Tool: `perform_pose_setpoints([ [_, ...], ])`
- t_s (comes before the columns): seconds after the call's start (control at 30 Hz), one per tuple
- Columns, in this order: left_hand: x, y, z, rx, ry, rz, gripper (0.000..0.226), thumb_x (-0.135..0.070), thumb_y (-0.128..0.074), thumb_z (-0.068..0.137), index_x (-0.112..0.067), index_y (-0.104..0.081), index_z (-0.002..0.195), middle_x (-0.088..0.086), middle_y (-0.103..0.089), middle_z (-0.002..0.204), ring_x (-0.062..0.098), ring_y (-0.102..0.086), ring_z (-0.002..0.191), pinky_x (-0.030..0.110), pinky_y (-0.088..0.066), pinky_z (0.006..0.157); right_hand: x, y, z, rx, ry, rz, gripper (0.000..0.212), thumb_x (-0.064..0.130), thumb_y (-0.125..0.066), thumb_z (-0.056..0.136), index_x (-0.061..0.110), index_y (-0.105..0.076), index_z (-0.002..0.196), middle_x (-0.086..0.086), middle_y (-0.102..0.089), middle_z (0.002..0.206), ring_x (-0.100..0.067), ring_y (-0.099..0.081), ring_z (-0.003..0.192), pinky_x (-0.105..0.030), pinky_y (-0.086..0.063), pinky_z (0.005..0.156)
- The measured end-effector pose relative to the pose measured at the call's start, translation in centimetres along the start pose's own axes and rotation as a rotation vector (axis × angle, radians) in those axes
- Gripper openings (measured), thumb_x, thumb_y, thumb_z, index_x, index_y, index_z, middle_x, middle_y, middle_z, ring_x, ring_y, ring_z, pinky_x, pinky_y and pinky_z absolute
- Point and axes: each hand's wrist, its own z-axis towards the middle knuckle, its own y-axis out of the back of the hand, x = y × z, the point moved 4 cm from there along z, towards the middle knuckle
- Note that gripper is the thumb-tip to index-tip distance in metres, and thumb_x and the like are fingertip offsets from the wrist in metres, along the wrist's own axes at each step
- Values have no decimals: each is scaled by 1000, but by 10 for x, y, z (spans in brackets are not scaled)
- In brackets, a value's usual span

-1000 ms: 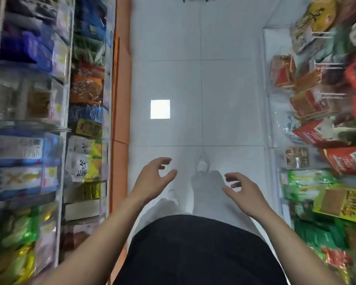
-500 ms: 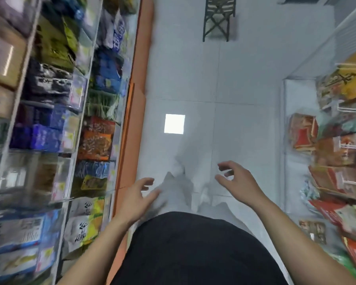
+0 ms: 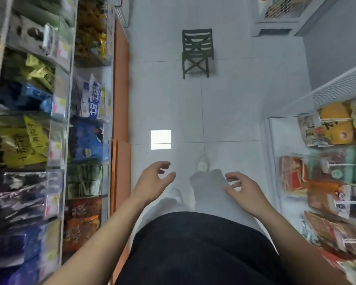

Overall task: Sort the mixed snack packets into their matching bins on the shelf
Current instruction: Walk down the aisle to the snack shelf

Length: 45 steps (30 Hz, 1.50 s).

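Shop aisle: snack-stocked shelves (image 3: 49,140)

As the person walked on down the aisle, the dark folding chair (image 3: 196,52) came wholly into sight well ahead of both hands, the left hand (image 3: 152,182) lifted from beside the hip to level with the right hand (image 3: 245,192), and a white shoe (image 3: 202,164) stepped forward between them.

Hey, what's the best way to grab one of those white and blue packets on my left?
Pinch the top edge of a white and blue packet, probably from above on the aisle side, with the left hand. The packets seem to stand upright, tops poking above the front of their clear bin, which walls in the lower part.
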Motion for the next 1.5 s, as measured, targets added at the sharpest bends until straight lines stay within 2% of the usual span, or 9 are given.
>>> perform_pose_setpoints([
  [0.17,-72,30,121,8,-2,21,48,-54,-61,86,-32,-59,128,-23,-60,120,-4,-57,106,26,-47,93,42,61,106,-17,3,0,32,38,-67,89,36,-58,120,22,-60,115,3,-58,97,-17,-43,75],
  [0.37,-124,102,202,-117,93,-46,35,-49,-64,90,-36,-59,122,-21,-62,119,-1,-61,104,29,-51,92,158,132,229,77,97,-46,31,37,-67,90,34,-59,120,20,-60,114,3,-56,100,-16,-41,76],
  [0.53,-130,167,260,-206,178,-105,53,-65,-59,76,-37,-60,121,-23,-63,116,-3,-62,100,29,-51,92,269,154,336,124,170,-75,34,37,-67,91,31,-59,124,16,-60,116,-2,-57,101,-14,-41,76],
  [0.6,-129,192,295,-224,207,-144,51,-63,-60,77,-37,-60,120,-20,-64,117,0,-62,103,31,-51,94,310,154,380,130,178,-95,33,38,-67,91,31,-59,123,16,-60,115,-2,-58,100,-15,-42,75],
  [0.73,-143,249,380,-183,210,-143,42,-48,-66,88,-29,-61,126,-16,-64,121,3,-62,105,34,-51,96,376,156,448,125,140,-118,33,37,-67,91,31,-59,122,15,-60,115,-5,-59,100,-19,-43,77],
  [0.87,-190,310,471,-148,152,-138,43,-46,-66,90,-26,-61,127,-15,-64,122,4,-62,104,30,-51,93,420,176,490,130,51,-104,31,38,-67,91,33,-59,120,17,-61,114,-1,-59,99,-14,-43,73],
  [1.13,-289,368,628,-65,68,-71,37,-46,-67,89,-30,-62,122,-19,-63,114,1,-61,102,27,-50,88,466,248,585,23,-64,-73,30,31,-69,90,29,-62,119,15,-65,113,-3,-62,96,-20,-42,76],
  [1.3,-303,404,680,-114,132,-138,34,-46,-68,89,-33,-62,119,-22,-62,112,-1,-60,102,20,-48,81,528,279,668,62,-11,-120,34,32,-69,91,26,-62,123,12,-65,115,-7,-62,99,-26,-46,84],
  [1.5,-287,478,691,-263,256,-198,30,-47,-70,86,-33,-61,111,-17,-66,108,-1,-63,97,20,-48,82,659,264,752,215,150,-236,37,36,-67,92,28,-60,127,12,-63,118,-6,-61,101,-23,-45,83],
])
